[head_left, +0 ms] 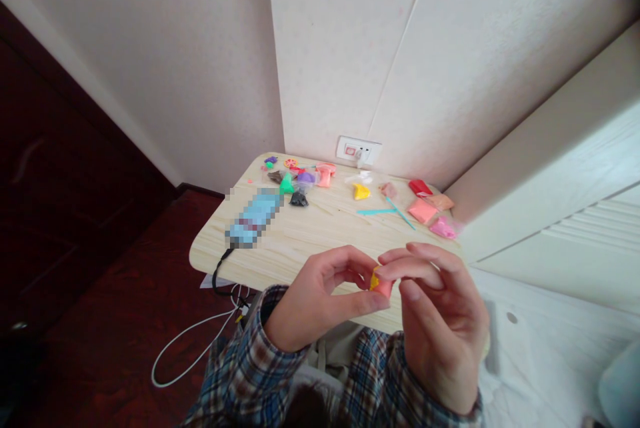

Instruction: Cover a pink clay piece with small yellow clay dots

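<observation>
Pink and yellow, a soft-looking lump (383, 288) is pinched by the left hand (327, 289) and touched by the loosely spread right hand (444, 325); it could be dented by overfirm pressing.

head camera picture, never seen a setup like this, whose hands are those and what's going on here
No machine here: these are a person's own bare hands. The single picture comes from a camera worn on their head, looking forward and down.

The left hand holds a small pink-and-yellow piece. The right hand touches it with its fingers, thumb apart.

On the pale table lie coloured packets, including a black one and a red one, a yellow lump and two blue strips. The object at left is pixelated, so I can't say what it is.
</observation>
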### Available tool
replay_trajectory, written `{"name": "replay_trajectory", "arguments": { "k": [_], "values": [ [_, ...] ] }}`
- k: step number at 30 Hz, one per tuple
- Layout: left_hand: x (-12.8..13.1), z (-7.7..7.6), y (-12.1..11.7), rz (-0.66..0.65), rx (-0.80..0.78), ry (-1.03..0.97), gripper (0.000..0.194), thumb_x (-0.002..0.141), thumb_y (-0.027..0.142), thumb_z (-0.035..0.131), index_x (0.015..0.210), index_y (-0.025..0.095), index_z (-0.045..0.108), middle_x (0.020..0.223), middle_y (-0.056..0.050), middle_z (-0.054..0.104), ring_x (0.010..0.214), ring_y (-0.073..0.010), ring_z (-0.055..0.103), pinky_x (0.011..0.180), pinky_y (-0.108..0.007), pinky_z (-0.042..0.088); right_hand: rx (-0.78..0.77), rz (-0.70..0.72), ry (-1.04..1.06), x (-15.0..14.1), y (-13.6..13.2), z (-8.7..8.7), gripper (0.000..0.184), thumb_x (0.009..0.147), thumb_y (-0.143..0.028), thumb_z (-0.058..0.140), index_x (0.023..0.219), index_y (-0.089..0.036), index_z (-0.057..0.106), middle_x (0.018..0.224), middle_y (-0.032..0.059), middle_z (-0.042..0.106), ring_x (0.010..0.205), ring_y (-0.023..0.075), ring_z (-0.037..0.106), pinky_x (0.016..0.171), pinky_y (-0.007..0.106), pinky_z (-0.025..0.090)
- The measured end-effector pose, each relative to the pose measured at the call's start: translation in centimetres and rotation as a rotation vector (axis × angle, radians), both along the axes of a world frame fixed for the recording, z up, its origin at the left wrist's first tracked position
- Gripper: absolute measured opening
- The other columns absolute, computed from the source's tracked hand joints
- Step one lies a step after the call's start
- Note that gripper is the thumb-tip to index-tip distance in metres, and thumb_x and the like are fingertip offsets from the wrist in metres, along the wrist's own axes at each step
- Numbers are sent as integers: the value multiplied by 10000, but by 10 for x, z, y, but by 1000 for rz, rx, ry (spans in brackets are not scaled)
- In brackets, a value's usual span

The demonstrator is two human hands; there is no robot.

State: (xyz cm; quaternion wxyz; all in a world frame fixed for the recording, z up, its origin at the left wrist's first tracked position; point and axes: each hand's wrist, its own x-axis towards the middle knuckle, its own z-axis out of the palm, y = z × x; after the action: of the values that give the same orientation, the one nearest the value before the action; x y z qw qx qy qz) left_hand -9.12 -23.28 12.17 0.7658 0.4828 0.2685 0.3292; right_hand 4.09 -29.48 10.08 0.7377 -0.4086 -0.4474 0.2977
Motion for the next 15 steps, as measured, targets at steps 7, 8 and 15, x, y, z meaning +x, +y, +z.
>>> {"name": "replay_trajectory", "arguments": {
  "k": [7,8,15],
  "values": [
    [0,2,-1,27,24,26,396,621,348,1001,802,164,700,778,16,658,805,-145,581,856,-308,491,-8,14,62,-5,4,3,234,950,-212,782,1151,-333,780,814,-65,828,824,139,756,861,297,572],
    [0,2,-1,31,27,25,398,617,347,1002,805,164,702,781,15,664,806,-147,584,854,-307,491,-14,19,69,-6,4,3,249,945,-205,787,1159,-333,778,821,-62,825,824,139,755,863,298,573],
    [-3,5,-2,73,125,107,339,683,359,955,807,167,704,804,-7,692,841,-174,617,872,-324,500,-34,81,113,-4,7,1,258,926,-211,803,1154,-330,788,789,-58,777,824,141,715,892,304,557]
  ]
}}
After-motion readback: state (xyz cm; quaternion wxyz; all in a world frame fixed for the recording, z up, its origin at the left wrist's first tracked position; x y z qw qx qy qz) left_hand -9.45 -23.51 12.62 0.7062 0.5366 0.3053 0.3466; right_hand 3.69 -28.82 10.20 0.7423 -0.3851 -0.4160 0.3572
